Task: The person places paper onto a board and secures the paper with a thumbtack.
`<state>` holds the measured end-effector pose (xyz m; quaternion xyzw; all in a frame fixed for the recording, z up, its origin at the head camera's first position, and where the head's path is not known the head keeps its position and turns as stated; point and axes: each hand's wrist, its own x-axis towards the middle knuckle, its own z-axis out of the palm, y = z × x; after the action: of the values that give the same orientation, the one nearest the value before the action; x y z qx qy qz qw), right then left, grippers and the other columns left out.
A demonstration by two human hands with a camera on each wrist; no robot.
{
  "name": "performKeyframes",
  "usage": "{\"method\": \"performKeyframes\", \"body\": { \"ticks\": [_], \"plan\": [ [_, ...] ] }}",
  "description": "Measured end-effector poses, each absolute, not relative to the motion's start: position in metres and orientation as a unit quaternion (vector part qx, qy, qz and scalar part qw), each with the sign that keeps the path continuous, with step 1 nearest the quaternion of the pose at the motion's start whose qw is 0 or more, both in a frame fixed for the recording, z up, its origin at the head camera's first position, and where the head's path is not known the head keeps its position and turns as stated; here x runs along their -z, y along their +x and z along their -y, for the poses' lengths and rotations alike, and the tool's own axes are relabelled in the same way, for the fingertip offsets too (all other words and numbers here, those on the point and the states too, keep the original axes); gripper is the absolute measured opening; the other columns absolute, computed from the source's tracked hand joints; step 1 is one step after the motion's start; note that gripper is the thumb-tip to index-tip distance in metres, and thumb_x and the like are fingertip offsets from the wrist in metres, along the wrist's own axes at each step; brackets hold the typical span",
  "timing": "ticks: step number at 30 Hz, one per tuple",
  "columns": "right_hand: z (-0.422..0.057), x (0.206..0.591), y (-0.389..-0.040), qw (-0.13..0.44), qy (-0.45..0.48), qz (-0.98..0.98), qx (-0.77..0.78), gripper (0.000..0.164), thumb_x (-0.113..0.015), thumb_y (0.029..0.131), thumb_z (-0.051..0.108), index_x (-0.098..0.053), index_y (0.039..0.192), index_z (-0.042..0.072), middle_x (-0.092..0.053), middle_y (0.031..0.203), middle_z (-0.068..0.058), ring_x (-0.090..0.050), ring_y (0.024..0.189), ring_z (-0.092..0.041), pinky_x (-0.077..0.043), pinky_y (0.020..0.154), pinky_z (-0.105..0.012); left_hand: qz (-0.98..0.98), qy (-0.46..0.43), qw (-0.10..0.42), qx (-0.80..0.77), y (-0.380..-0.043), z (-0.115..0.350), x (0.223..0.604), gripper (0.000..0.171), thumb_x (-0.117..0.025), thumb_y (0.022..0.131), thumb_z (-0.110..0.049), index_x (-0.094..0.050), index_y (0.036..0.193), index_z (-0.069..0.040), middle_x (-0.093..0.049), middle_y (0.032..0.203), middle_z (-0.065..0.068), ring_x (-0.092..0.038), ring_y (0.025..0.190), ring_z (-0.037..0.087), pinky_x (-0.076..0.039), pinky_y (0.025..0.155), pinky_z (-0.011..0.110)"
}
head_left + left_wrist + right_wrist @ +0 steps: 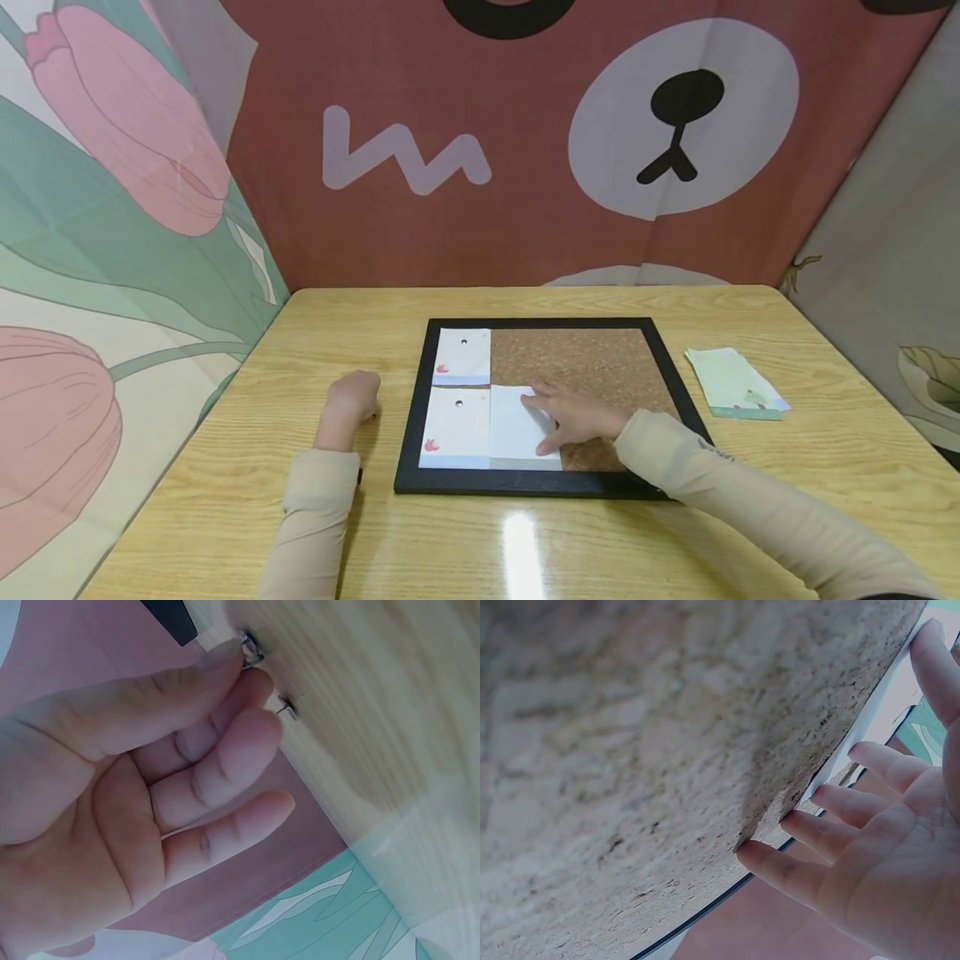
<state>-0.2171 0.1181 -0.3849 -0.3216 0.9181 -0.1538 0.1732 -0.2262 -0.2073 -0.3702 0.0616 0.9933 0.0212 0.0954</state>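
A black-framed corkboard (592, 354) lies on the table, two note sheets with pink prints along its left side, a round tack in each upper one (468, 354) and lower one (461, 425). To the right of the lower note lies a gridded sheet (513, 421). My right hand (581, 414) rests on this sheet with fingers spread, some fingertips touching the cork in the right wrist view. Left of the board, my left hand (352, 396) pinches a shiny metal thumbtack (251, 651) between thumb and forefinger, close to the tabletop. Another thumbtack (289, 708) is on the table beside the fingertips.
A stack of pale green note sheets (735, 383) lies on the table right of the board. The wooden table (442, 550) reaches back to a printed cloth (420, 242), with more cloth hanging at both sides.
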Motion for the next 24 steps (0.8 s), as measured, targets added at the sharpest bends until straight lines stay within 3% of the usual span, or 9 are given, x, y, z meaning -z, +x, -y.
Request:
{"method": "performKeyframes", "body": {
  "ticks": [12,21,24],
  "plan": [
    [-0.1186,0.3865,-0.2177,0.174,-0.318,-0.919,0.155,0.077,-0.07,0.075,0.035,-0.036,0.135,0.003,-0.017,0.143,-0.021,-0.013,0.129,-0.041,-0.014,0.097,-0.059,-0.994,0.073,0.076,-0.005,-0.2258,0.2051,0.371,0.019,-0.056,0.077,0.007,-0.054,0.061,-0.003,-0.048,0.056,0.006,-0.038,0.049,0.015,-0.031,0.044,0.024],
    [-0.1176,0.3853,-0.2176,0.179,-0.314,-0.919,0.157,0.076,-0.07,0.075,0.034,-0.036,0.136,0.004,-0.017,0.144,-0.021,-0.012,0.13,-0.04,-0.013,0.098,-0.058,-0.995,0.063,0.076,-0.008,-0.2252,0.2024,0.3675,0.003,-0.058,0.08,0.004,-0.061,0.078,0.004,-0.054,0.064,0.009,-0.047,0.053,0.016,-0.039,0.046,0.025],
    [-0.1177,0.3861,-0.2179,0.179,-0.31,-0.92,0.157,0.076,-0.07,0.075,0.034,-0.036,0.136,0.004,-0.017,0.144,-0.02,-0.012,0.13,-0.039,-0.013,0.098,-0.058,-0.995,0.062,0.073,-0.01,-0.2249,0.201,0.367,0.005,-0.058,0.08,0.005,-0.061,0.077,0.004,-0.055,0.063,0.009,-0.048,0.053,0.016,-0.04,0.046,0.026]
  ]
}}
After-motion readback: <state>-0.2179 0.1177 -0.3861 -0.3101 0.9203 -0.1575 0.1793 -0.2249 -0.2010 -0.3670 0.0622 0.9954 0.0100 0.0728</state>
